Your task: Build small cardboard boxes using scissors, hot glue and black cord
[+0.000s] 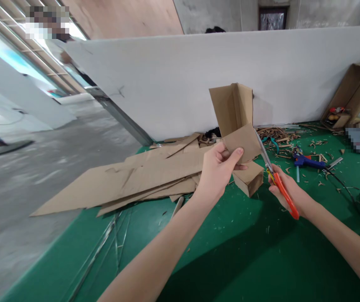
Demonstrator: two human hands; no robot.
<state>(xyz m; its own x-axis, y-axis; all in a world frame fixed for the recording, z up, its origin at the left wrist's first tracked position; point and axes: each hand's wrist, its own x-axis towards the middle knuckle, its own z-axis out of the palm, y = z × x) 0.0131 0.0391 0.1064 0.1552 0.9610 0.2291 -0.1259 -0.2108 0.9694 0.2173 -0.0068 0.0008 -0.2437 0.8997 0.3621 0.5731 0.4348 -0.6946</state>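
Note:
My left hand (218, 168) pinches a folded piece of brown cardboard (235, 113) and holds it upright above the green table. My right hand (285, 191) grips orange-handled scissors (277, 180). Their blades reach up into the cardboard's lower right edge. A small cardboard block (249, 178) lies on the table just below the held piece, between my hands.
Long cardboard sheets (142, 176) lie at the table's left edge. A blue glue gun (309, 161), green-handled pliers (272, 142) and cardboard scraps litter the right side. An open cardboard box (354, 94) leans at the far right. A white partition (180, 75) stands behind.

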